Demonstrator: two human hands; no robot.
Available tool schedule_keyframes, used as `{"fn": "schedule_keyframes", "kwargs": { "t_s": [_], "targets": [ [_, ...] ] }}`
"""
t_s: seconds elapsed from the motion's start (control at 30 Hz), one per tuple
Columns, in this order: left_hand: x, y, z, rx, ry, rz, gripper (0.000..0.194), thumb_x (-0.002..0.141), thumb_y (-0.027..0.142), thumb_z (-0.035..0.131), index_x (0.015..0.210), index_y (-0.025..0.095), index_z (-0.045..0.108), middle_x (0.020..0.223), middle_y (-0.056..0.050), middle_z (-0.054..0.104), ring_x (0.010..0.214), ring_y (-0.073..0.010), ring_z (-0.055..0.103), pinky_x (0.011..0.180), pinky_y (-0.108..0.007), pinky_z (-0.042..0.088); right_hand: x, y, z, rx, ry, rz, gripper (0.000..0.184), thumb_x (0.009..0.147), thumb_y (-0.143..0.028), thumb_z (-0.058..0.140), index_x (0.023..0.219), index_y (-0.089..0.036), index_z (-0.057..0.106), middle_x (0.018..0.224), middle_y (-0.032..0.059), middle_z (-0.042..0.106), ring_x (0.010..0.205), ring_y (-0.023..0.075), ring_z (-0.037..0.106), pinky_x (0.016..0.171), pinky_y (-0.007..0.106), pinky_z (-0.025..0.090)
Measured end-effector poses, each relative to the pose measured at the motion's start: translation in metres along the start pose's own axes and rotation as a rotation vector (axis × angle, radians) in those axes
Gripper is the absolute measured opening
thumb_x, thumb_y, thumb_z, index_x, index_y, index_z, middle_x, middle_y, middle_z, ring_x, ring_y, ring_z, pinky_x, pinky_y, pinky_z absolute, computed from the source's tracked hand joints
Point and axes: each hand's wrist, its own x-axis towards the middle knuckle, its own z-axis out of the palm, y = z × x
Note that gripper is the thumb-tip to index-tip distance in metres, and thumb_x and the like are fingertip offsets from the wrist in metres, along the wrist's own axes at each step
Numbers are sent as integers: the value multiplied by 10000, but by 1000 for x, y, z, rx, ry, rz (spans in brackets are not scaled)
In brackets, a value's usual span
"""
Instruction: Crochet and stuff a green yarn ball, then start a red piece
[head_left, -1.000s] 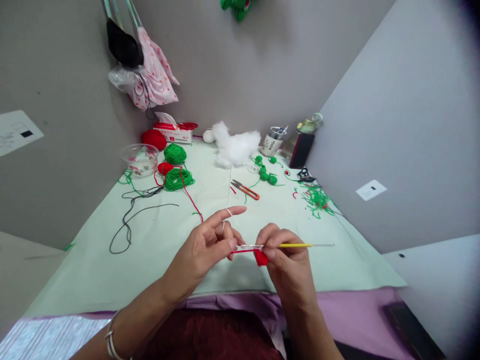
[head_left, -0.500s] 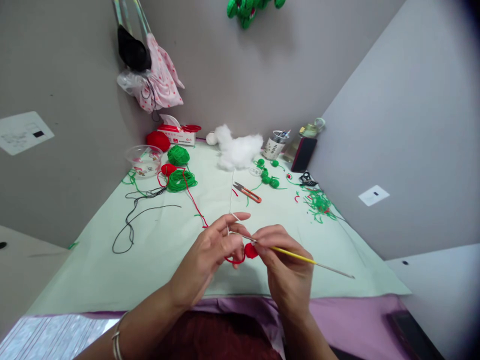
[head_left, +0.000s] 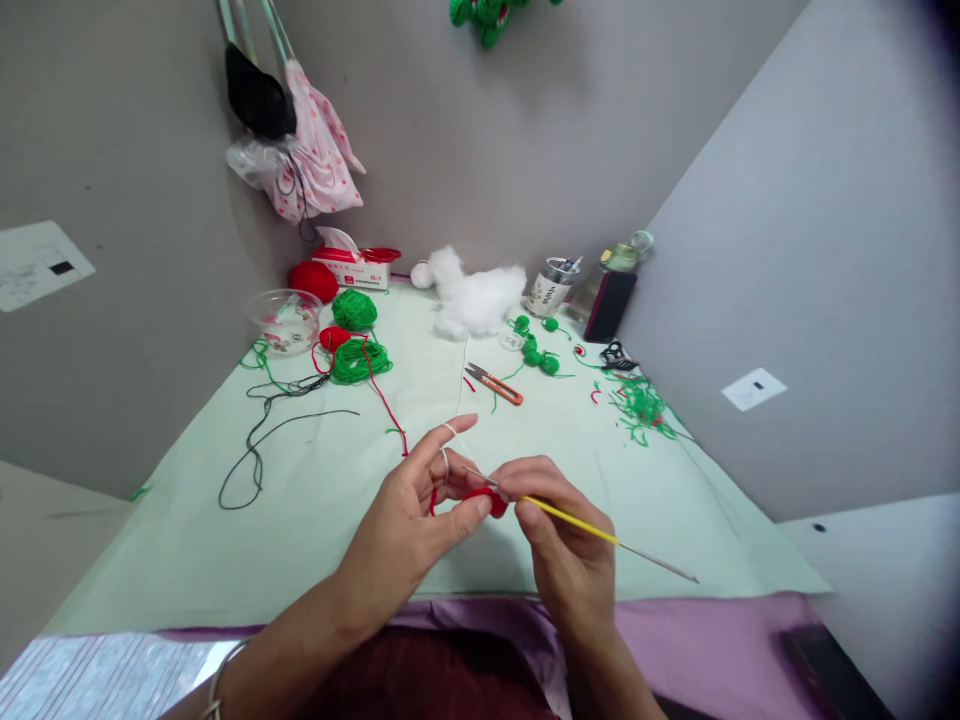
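Between thumb and fingers, my left hand [head_left: 416, 505] pinches a small red crochet piece [head_left: 496, 502]. White yarn [head_left: 447, 430] wraps around its raised index finger and runs back toward the stuffing. A strand of red yarn [head_left: 433, 500] hangs by the left fingers. My right hand [head_left: 566, 530] grips a crochet hook [head_left: 574, 520] with a yellow handle, its far metal end pointing down to the right. The hook's working tip reaches the red piece; the stitch itself is too small to make out.
Thread snips [head_left: 495, 384] lie ahead of my hands, before white stuffing [head_left: 480, 295]. Green yarn [head_left: 360, 360], a red yarn ball [head_left: 313, 281] and a plastic bowl [head_left: 285, 320] stand at left. Green yarn scraps [head_left: 641, 410], a pen can [head_left: 550, 288] and a phone [head_left: 610, 306] are at right.
The hook has swung from level to slanting down at its right end. My left thumb and fingers have come onto the red piece, which earlier sat at my right fingertips.
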Motion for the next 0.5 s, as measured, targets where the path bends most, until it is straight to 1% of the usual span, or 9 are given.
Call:
{"fn": "schedule_keyframes", "kwargs": {
  "t_s": [0.13, 0.23, 0.3, 0.4, 0.5],
  "targets": [
    [1, -6, 1, 22, 24, -14, 693, 844, 283, 821, 1465, 236, 515, 912, 12, 664, 961, -179, 634, 992, -365, 461, 1, 4, 2, -12, 110, 14, 160, 959, -188, 702, 993, -295, 816, 916, 45, 740, 894, 193, 676, 756, 309, 560],
    [3, -8, 2, 68, 40, -13, 695, 828, 301, 844, 1452, 250, 543, 890, 17, 673, 951, -179, 635, 989, -371, 455, 1, 6, 4, 2, 161, 17, 132, 934, -194, 733, 951, -289, 822, 888, 48, 748, 873, 203, 687, 744, 323, 571],
    [4, -8, 4, 47, 62, -25, 706, 811, 291, 856, 1444, 243, 547, 870, 18, 678, 901, -171, 635, 916, -349, 484, 0, 7, 4, 2, 161, 22, 127, 924, -191, 744, 946, -287, 826, 886, 53, 747, 878, 207, 688, 743, 328, 576],
    [5, -6, 7, -37, 77, -52, 718, 788, 273, 865, 1428, 206, 544, 849, 20, 680, 768, -142, 626, 763, -305, 516, 0, 8, 4, 1, 162, 20, 140, 897, -166, 768, 941, -284, 830, 874, 53, 741, 858, 203, 685, 718, 319, 578],
    [5, -6, 9, -97, 58, -85, 701, 799, 267, 849, 1422, 183, 539, 870, 13, 689, 678, -119, 631, 695, -297, 536, 0, 10, 3, -5, 202, 2, 182, 882, -129, 775, 932, -295, 829, 863, 37, 746, 835, 188, 688, 712, 305, 576]
  ]
}}
